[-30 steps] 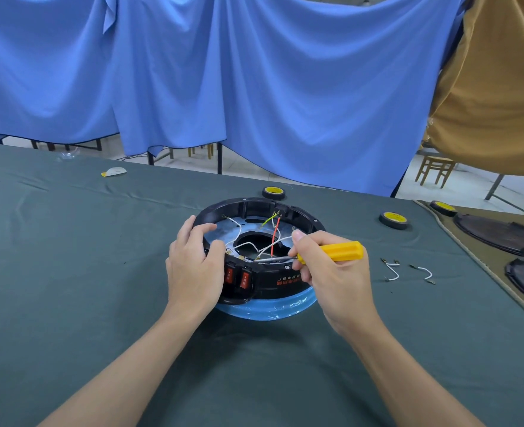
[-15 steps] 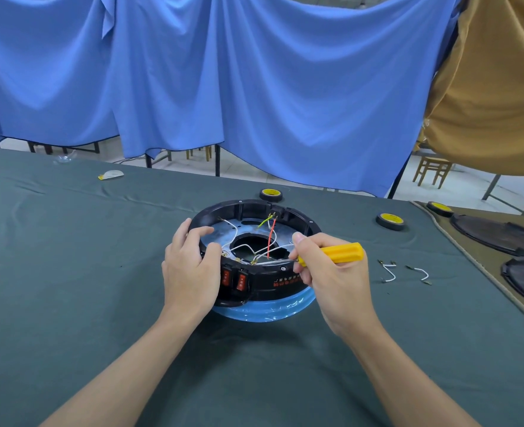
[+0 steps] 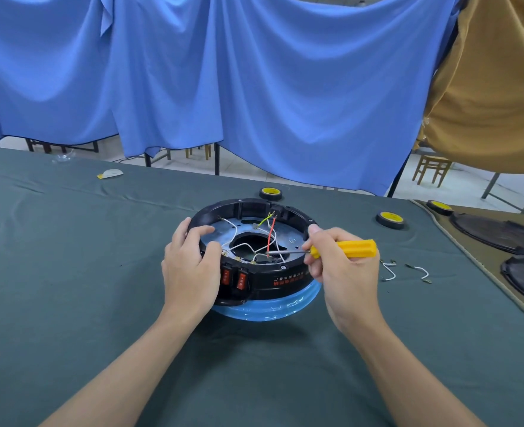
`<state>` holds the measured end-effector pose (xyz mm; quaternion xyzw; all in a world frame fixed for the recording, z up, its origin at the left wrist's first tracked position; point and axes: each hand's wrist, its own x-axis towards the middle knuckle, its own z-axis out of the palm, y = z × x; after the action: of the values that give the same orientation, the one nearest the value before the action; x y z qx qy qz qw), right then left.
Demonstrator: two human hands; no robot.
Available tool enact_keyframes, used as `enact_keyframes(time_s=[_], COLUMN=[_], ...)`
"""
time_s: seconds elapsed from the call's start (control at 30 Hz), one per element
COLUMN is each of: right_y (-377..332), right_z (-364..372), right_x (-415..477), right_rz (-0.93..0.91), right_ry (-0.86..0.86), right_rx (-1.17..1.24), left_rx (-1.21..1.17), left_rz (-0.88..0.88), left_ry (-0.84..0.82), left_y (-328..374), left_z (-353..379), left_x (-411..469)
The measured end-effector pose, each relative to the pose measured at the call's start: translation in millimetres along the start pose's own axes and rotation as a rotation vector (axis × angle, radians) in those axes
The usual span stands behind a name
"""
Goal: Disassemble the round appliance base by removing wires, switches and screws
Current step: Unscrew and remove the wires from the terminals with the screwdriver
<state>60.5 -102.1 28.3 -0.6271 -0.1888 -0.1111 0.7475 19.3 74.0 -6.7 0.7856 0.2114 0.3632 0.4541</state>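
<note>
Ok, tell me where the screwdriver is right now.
In the head view the screwdriver is right of centre, gripped in the right hand, its tip reaching left into the round base among the wires.

Base point(image 3: 285, 270) is looking black with a blue bottom, switches point(image 3: 241, 280) are showing red, wires point(image 3: 231, 224) are running white, red and yellow-green, screwdriver point(image 3: 347, 248) is sporting a yellow handle, cloth point(image 3: 69, 272) is looking dark green.

Cloth-draped workshop table point(image 3: 69, 272), hung sheets point(image 3: 254, 87)
</note>
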Motion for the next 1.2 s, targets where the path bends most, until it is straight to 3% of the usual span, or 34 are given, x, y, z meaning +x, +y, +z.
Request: enact_keyframes(time_s=[0.13, 0.27, 0.37, 0.57, 0.7, 1.0, 1.2], right_y=[-16, -39, -52, -43, -33, -31, -31], right_z=[-11, -22, -18, 3, 3, 2, 6], right_x=[20, 44, 61, 75, 73, 59, 53], right_rz=[-0.089, -0.208, -0.327, -0.210, -0.126, -0.171, -0.165], right_ry=[0.161, 0.168, -0.107, -0.899, -1.035, -1.038, -1.087], right_rx=[0.008, -0.342, -0.713, -1.309, -1.355, -1.209, -1.419], left_rx=[0.001, -0.023, -0.073, -0.252, -0.358, -0.405, -0.399], left_rz=[0.008, 0.016, 0.004, -0.078, -0.116, -0.165, -0.162], left_ry=[-0.009, -0.024, -0.053, -0.166, -0.281, -0.368, -0.351], left_y=[-1, -3, -7, -11, -4, -8, -7], left_z=[-2, -4, -6, -16, -26, -35, -35], left_x=[1, 4, 9, 17, 18, 29, 27])
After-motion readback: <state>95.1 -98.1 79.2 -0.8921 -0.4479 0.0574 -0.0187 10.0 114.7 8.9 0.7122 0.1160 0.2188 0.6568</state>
